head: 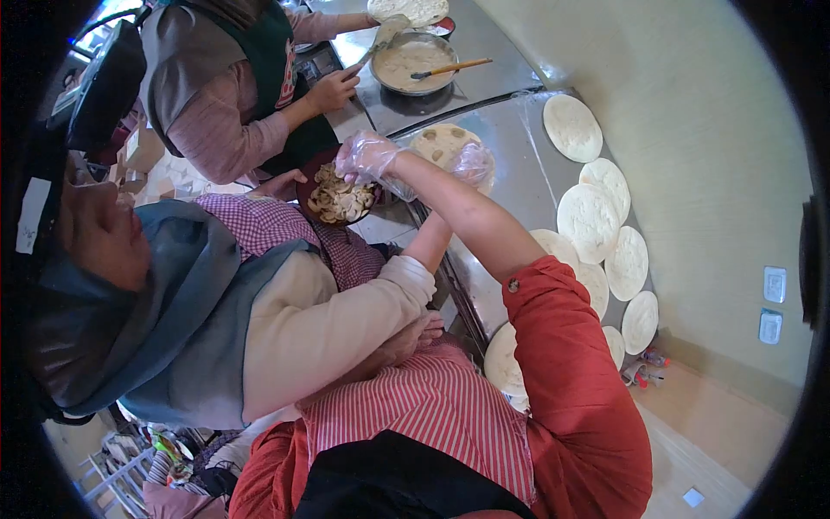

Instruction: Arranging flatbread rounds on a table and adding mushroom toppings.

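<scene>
My right hand [366,157], in a clear plastic glove, reaches over the rim of a dark red bowl [310,206] of pale sliced food [340,198], perhaps mushrooms; what its fingers hold is unclear. Beneath the co-worker's pale sleeve, my bare left hand [430,327] lies near my striped apron [421,396], partly hidden. A co-worker's bare hand [285,184] is at the bowl's far side. Another gloved hand [472,163], apparently the same co-worker's, rests over a round flatbread [443,136] topped with several brownish pieces. My right forearm crosses above the co-worker's.
Several round flatbreads [587,224] line the metal table [519,162] by the wall. Beyond are a pan of batter-like mixture [399,58], a brush [454,68] across it, and a second co-worker [227,97] holding a ladle-like tool [382,39]. Small bottles [653,357] stand at the table's corner.
</scene>
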The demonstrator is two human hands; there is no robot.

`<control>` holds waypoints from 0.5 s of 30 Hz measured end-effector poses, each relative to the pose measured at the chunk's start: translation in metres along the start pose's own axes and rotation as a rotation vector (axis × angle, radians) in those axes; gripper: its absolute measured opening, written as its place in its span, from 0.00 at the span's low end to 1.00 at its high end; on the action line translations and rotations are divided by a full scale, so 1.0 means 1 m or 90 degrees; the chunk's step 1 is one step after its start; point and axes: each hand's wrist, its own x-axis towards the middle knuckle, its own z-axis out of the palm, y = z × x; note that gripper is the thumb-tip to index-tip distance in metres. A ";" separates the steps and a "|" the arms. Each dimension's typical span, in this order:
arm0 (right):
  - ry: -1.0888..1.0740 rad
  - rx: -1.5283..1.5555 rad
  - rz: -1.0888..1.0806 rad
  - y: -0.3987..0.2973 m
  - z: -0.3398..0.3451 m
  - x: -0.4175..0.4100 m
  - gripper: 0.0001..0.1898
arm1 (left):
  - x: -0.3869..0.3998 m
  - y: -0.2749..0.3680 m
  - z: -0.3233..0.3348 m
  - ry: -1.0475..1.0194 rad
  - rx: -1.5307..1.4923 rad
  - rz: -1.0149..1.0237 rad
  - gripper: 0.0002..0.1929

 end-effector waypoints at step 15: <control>0.607 0.037 0.027 0.052 -0.133 -0.210 0.13 | 0.009 -0.011 -0.012 0.022 0.000 0.003 0.30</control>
